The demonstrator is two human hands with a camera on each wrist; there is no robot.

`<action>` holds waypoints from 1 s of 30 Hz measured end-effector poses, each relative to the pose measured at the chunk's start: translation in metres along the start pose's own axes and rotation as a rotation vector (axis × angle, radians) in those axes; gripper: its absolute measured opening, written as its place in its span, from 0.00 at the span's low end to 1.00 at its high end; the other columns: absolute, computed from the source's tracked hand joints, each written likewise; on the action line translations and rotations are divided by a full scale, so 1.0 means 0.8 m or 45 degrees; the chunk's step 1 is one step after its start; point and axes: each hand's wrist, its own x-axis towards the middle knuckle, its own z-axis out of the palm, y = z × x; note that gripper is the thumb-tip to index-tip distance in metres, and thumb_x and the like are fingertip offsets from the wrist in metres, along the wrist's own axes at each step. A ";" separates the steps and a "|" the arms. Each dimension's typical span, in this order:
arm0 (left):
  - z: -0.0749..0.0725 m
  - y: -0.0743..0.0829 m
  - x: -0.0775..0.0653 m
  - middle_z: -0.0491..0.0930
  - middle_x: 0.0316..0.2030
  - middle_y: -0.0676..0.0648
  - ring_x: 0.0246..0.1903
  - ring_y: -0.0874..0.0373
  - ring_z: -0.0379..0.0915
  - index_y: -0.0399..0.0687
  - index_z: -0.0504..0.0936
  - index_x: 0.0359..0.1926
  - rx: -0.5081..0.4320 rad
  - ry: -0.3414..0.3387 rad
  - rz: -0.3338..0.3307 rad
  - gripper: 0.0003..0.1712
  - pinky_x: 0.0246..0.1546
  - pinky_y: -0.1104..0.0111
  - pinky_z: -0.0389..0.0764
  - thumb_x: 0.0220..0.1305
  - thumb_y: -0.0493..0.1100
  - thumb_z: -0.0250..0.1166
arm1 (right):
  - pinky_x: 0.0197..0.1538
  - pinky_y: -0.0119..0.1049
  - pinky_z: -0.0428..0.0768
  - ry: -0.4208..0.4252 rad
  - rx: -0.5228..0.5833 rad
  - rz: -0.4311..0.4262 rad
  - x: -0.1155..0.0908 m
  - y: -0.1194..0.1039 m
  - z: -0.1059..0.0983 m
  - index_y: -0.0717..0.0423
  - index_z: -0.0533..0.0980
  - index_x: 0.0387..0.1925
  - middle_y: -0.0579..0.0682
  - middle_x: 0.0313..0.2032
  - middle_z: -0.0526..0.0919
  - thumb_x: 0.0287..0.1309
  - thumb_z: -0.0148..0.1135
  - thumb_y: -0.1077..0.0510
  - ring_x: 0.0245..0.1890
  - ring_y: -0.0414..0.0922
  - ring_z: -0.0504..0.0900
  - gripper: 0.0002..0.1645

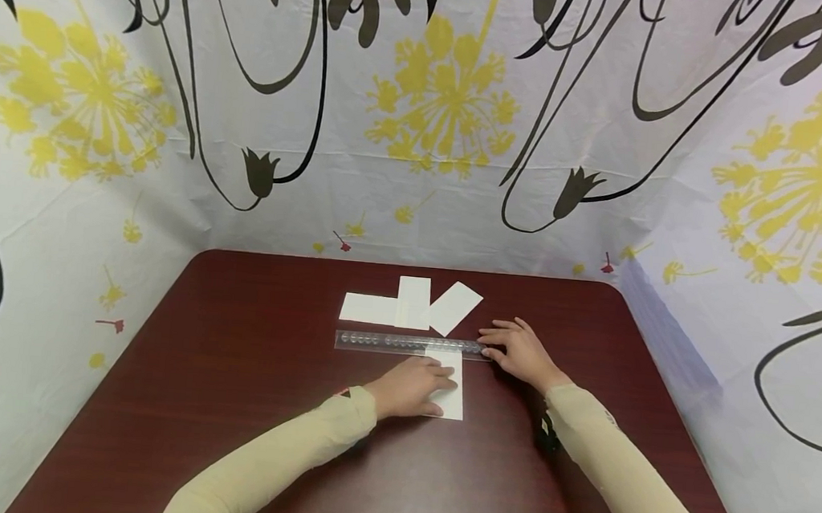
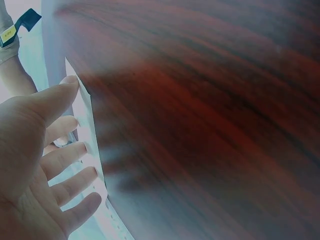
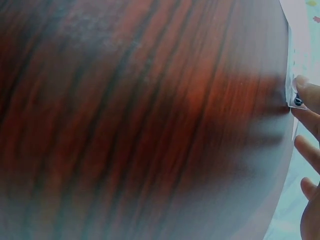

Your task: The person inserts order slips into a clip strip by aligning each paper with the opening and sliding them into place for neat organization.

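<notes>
A clear plastic ruler (image 1: pixel 382 341) with a row of round shapes along it lies crosswise on the table, over the far end of a white paper card (image 1: pixel 452 401). My left hand (image 1: pixel 411 387) rests on that card with its fingers spread. In the left wrist view, the left fingertips touch the card (image 2: pixel 86 117), and the thumb lies near its corner. At the ruler's right end, my right hand (image 1: pixel 522 354) pinches it between thumb and index finger. The right wrist view shows the ruler's end (image 3: pixel 297 100) between these two digits; the other fingers are apart from it.
Beyond the ruler lie three more white cards: one sideways (image 1: pixel 369 309), one upright (image 1: pixel 415 301) and one slanted (image 1: pixel 456 308). The dark red-brown table (image 1: pixel 245 340) has rounded far corners. Patterned white cloth (image 1: pixel 358 196) surrounds it at the back and sides.
</notes>
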 end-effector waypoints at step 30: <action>0.001 0.009 0.018 0.72 0.69 0.54 0.68 0.54 0.69 0.63 0.75 0.65 -0.002 -0.029 -0.004 0.31 0.68 0.62 0.71 0.63 0.63 0.63 | 0.73 0.64 0.56 -0.001 -0.004 -0.003 -0.002 -0.002 -0.001 0.50 0.84 0.52 0.51 0.58 0.84 0.62 0.66 0.53 0.66 0.57 0.74 0.17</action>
